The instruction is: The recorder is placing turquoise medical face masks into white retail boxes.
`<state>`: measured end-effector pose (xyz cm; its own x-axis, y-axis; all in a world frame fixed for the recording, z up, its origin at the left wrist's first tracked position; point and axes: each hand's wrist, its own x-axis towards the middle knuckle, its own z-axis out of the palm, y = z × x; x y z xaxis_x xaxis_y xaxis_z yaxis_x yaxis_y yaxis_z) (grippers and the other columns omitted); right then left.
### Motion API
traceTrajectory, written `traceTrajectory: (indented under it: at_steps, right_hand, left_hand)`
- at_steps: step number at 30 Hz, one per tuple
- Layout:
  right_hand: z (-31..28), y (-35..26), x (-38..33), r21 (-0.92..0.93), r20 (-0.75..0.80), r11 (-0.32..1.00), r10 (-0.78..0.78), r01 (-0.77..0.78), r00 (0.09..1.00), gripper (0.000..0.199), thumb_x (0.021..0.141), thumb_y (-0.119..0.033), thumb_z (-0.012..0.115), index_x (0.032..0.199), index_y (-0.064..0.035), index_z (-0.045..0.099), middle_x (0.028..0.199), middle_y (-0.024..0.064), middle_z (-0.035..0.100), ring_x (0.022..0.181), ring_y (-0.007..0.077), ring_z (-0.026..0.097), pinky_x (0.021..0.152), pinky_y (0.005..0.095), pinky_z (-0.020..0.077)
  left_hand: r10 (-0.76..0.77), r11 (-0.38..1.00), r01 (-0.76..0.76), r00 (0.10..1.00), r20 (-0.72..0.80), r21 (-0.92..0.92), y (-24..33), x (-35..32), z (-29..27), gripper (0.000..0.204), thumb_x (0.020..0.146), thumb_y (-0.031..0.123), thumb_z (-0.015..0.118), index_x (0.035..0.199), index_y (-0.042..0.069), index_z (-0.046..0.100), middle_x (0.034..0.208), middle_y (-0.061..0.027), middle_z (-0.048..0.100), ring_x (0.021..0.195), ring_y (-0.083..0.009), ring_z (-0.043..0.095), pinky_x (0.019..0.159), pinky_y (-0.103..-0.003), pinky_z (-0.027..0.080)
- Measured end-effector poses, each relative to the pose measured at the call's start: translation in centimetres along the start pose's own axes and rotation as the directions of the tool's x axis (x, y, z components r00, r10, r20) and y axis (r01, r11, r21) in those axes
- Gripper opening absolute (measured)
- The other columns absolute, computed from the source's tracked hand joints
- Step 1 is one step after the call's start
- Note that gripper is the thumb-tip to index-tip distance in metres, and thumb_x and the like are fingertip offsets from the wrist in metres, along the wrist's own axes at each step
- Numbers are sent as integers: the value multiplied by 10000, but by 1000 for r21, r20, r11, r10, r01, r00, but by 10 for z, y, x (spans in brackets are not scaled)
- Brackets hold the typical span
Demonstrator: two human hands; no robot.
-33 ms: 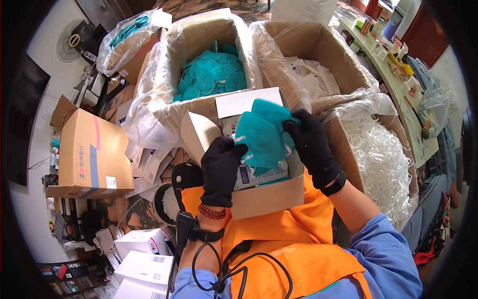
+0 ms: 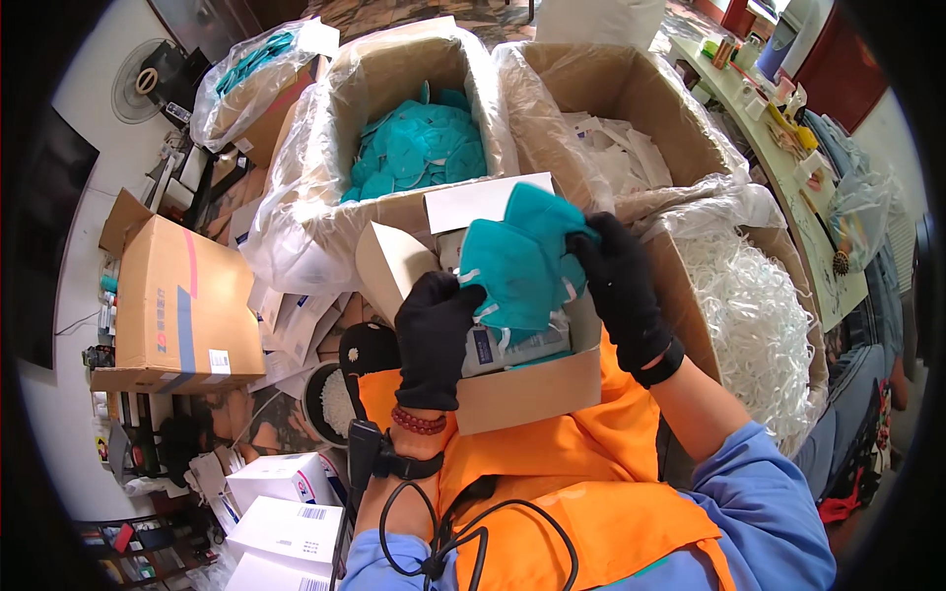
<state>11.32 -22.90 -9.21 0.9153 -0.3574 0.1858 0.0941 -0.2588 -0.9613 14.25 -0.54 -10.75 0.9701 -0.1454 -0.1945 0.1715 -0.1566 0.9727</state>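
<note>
Several teal face masks (image 2: 512, 266), overlapping and with white straps, are held between my two black-gloved hands. The fingers of my left hand (image 2: 434, 330) pinch the lower left edge of the masks. At their upper right edge, my right hand (image 2: 621, 286) grips them with bent fingers. Directly below is an opened small carton (image 2: 532, 394) on my lap, its flaps folded out. Inside it lie grey-white packets (image 2: 537, 345) and a bit of teal, partly hidden by the masks.
A plastic-lined box of loose teal masks (image 2: 325, 128) stands ahead. To its right is another lined box (image 2: 552, 89) with white packets. A box of white straps (image 2: 754, 335) sits at my right. Closed white cartons (image 2: 286, 532) and a brown carton (image 2: 187, 295) are at my left.
The masks have tilted slightly and their upper part has shifted a little to the right. My hands have moved only slightly and keep hold of them.
</note>
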Motion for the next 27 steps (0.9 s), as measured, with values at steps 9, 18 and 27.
traceTrajectory:
  at_steps: [9,18,27]
  right_hand:
    - [11,-32,-5,438,-108,896,132,-72,985,237,951,-174,652,1121,-10,628,1008,34,672,917,108,603,838,258,475]
    - [5,-25,-12,521,168,816,189,-250,967,288,897,-125,686,1159,-27,619,1060,50,667,960,124,613,893,284,475]
    - [10,-29,-16,499,181,796,291,-343,939,260,895,-177,688,1113,-52,620,1002,25,655,903,113,605,836,272,484]
  left_hand:
    - [300,952,-303,897,324,-42,-34,-13,13,437,946,-55,560,1363,21,453,1235,-106,543,1166,-270,571,1051,-515,500]
    - [282,944,-297,952,118,142,-20,-1,21,378,878,24,697,1235,24,575,1135,-111,605,1008,-236,617,815,-375,540]
    - [346,921,-354,935,80,164,-29,-11,26,471,841,19,711,1292,41,578,1210,-181,589,1104,-330,610,906,-375,525]
